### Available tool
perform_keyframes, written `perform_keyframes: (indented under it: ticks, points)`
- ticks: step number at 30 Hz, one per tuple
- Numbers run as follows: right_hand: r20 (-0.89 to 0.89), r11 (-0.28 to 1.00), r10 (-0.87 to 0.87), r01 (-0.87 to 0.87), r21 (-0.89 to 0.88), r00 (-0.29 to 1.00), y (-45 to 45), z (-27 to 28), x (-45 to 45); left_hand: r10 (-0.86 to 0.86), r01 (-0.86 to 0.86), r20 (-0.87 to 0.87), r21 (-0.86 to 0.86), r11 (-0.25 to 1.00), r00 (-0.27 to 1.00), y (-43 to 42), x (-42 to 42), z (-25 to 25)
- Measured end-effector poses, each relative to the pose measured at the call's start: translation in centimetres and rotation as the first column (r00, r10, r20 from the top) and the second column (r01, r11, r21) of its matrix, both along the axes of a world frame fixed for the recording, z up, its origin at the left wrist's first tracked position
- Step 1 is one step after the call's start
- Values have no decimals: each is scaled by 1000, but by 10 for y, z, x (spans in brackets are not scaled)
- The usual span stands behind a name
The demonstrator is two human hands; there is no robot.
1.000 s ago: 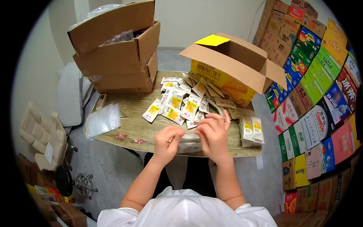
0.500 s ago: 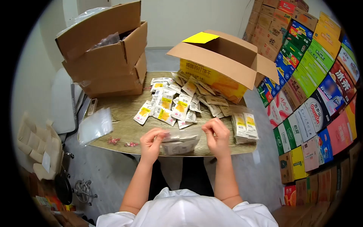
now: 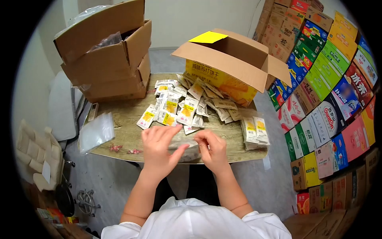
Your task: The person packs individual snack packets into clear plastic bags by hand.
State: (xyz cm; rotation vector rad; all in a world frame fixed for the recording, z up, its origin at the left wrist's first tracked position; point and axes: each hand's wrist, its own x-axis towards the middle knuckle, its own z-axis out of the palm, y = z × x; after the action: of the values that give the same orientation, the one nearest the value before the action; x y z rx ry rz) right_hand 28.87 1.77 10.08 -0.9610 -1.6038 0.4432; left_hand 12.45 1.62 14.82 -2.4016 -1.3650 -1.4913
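Note:
A clear plastic bag with packets inside (image 3: pixel 189 154) lies at the table's near edge, partly covered by both hands. My left hand (image 3: pixel 161 149) is over its left side, thumb and fingers apart. On the right, my right hand (image 3: pixel 211 150) pinches the bag's upper edge between thumb and fingers. Beyond the hands is a loose pile of white and yellow snack packets (image 3: pixel 172 106). To the right sits a filled clear bag of packets (image 3: pixel 255 131). Flat empty clear bags (image 3: pixel 96 132) lie on the left of the table.
An open yellow carton (image 3: pixel 223 77) stands at the back right of the wooden table (image 3: pixel 129 115). Brown cartons (image 3: pixel 105 75) are at the back left, beside a small white device (image 3: pixel 93 112). Red scraps (image 3: pixel 134 151) lie near the front edge. Stacked boxes (image 3: pixel 318 115) line the right.
My left hand has opened from its pinch on the bag and moved over it. My right hand has moved left, now at the bag's edge. The view has shifted slightly.

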Motion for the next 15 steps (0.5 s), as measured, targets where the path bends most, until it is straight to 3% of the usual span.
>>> perform_keyframes:
  ticks: [2,4,8,11,15]
  points:
    - [-31,1000,31,-31,2,999,-2,-1,-2,-44,44,-4,4,999,999,2,0,-3]
    - [-25,1000,24,-24,4,999,-3,-1,-2,-126,121,-120,-50,991,985,7,-3,-12]
    - [-40,1000,0,-1,-25,999,-4,-8,4,-119,118,-116,-18,993,986,8,-6,-15]
    - [-85,988,-156,155,-13,984,2,-15,12,-54,53,-33,-6,999,998,11,-20,-18]
    - [-219,990,-115,95,-101,969,6,-17,16,13,-3,90,-116,993,996,11,-35,-28]
